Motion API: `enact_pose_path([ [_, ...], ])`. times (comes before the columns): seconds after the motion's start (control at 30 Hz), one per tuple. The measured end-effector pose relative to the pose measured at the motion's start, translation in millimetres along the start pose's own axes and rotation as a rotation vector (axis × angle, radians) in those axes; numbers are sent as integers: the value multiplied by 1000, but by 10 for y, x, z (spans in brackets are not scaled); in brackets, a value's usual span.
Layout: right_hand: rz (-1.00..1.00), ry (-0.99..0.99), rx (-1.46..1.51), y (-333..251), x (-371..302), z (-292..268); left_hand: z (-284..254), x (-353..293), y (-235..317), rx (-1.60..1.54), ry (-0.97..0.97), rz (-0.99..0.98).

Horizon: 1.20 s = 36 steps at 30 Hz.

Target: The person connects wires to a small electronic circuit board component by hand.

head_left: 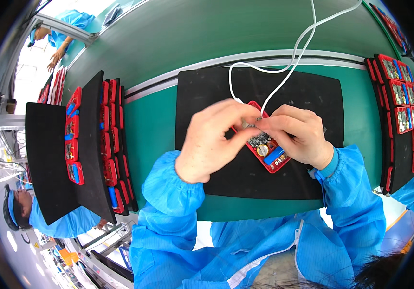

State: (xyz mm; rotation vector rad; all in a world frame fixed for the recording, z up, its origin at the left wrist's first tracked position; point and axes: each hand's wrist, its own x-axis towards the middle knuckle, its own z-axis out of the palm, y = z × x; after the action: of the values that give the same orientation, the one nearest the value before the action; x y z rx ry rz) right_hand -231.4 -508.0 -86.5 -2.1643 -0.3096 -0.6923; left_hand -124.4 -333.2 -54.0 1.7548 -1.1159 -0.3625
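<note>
Over a black mat (260, 185) both my hands meet at a small red case (273, 169). Inside it sit a green-grey circuit board, a round coin cell (263, 150) and a blue cylindrical part (274, 155). My left hand (213, 137) is closed in a pinch above the case's upper left side; its fingertips hide what they hold. With thumb and forefinger together, my right hand (299, 131) pinches at the end of a white cable (277, 90). Another white cable run (231, 79) loops down and disappears behind my left fingers.
Black boards (91, 144) with several red cases stand stacked at left. More boards carrying red cases (401, 120) are at right. A metal rail (168, 79) crosses the green table (151, 125) beyond the mat. Co-workers in blue (58, 219) are at far left.
</note>
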Motion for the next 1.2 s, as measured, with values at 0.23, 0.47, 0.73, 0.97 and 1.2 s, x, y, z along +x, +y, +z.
enact_pose_path([
  [0.23,138,99,28,-71,21,-14,-285,165,-423,375,-81,224],
  [0.47,164,87,36,-45,0,-19,-238,221,-431,354,-177,254],
  [0.73,142,86,16,-40,27,-22,-263,278,-503,317,-210,312],
  [0.97,135,87,16,-42,16,-19,-229,250,-503,304,-190,307],
  [1.2,149,80,2,-47,19,-29,-223,274,-512,198,-183,210],
])
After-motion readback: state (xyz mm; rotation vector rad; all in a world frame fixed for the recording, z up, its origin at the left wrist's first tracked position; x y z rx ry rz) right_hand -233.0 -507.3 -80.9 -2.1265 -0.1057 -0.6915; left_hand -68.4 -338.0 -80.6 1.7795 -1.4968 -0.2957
